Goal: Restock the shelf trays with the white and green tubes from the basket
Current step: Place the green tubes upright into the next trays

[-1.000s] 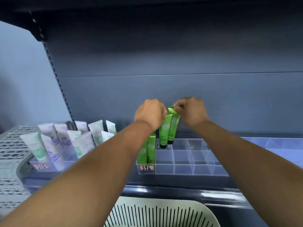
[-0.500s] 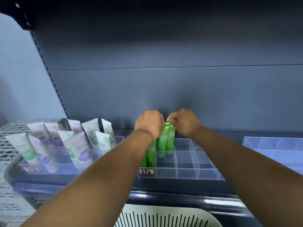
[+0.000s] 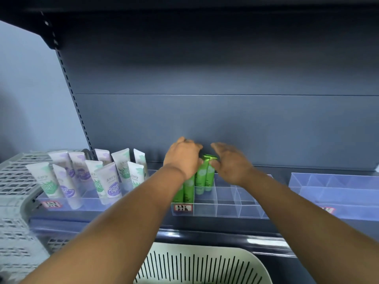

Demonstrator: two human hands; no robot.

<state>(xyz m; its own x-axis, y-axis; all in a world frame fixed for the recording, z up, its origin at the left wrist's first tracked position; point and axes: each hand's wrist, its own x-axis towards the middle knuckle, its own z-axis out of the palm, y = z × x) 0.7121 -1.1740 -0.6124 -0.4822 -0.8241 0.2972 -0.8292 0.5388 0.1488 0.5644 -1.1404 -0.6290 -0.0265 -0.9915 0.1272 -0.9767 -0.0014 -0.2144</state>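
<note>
Two green tubes (image 3: 203,177) stand upright, caps down, in a back compartment of the clear divided tray (image 3: 225,211) at mid shelf. Two more green tubes (image 3: 187,190) stand in the compartments in front of them. My left hand (image 3: 182,158) hovers over the tubes' left side with its thumb lifted and fingers loosely bent beside the crimped tops. Just right of those tops, my right hand (image 3: 230,162) has spread fingers and holds nothing. Several white tubes (image 3: 106,177) with green or purple prints lean in the left tray (image 3: 88,203). The white slotted basket (image 3: 201,263) sits below; its inside is hidden.
Another clear divided tray (image 3: 338,193) with no tubes sits at the right of the shelf. A grey lattice crate (image 3: 16,177) stands at the far left. The dark shelf lip (image 3: 205,236) runs between the basket and the trays.
Both hands lowered the two green tubes into the tray's back compartment. My right hand has let go and spread open; my left hand has loosened, thumb raised.
</note>
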